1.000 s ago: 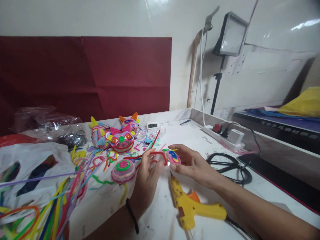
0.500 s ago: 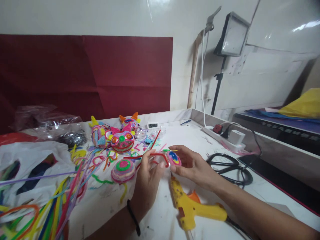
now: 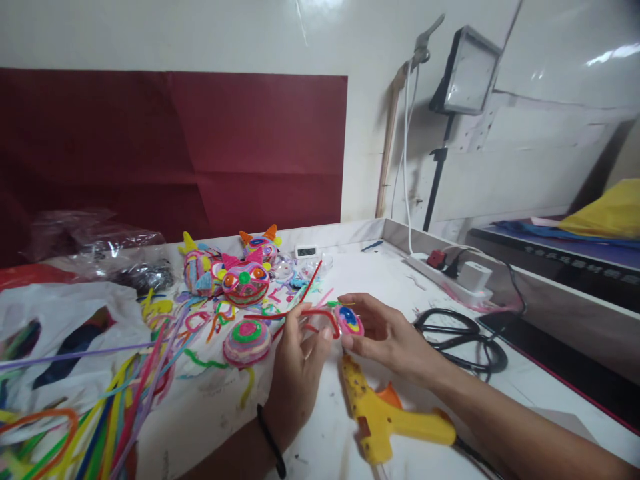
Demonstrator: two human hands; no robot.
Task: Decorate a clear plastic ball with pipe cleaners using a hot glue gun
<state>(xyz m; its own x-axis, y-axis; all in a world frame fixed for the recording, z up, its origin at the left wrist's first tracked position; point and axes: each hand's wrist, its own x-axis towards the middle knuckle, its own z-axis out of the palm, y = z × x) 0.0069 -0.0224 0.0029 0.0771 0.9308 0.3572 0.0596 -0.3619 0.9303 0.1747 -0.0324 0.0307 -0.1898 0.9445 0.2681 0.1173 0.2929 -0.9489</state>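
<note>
The small round dome wrapped in pink, yellow and blue pipe cleaner (image 3: 349,320) sits pinched in the right hand (image 3: 385,337), held above the table. A bent red pipe cleaner (image 3: 320,312) is pinched by the left hand (image 3: 297,360); its curved end touches the dome's left edge, its long axis running leftward. A yellow glue gun (image 3: 385,417) lies just below both hands.

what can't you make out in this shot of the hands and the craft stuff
Head view only:
- Small clock: digits too small to read.
- Glue gun: its cord end is hidden under the right forearm.
- Pink disc in the right hand: back hidden by fingers.
- Red pipe cleaner in the left hand: whether it is stuck to the disc is unclear.
- Pipe cleaner pile: cut off by the bottom-left edge.
</note>
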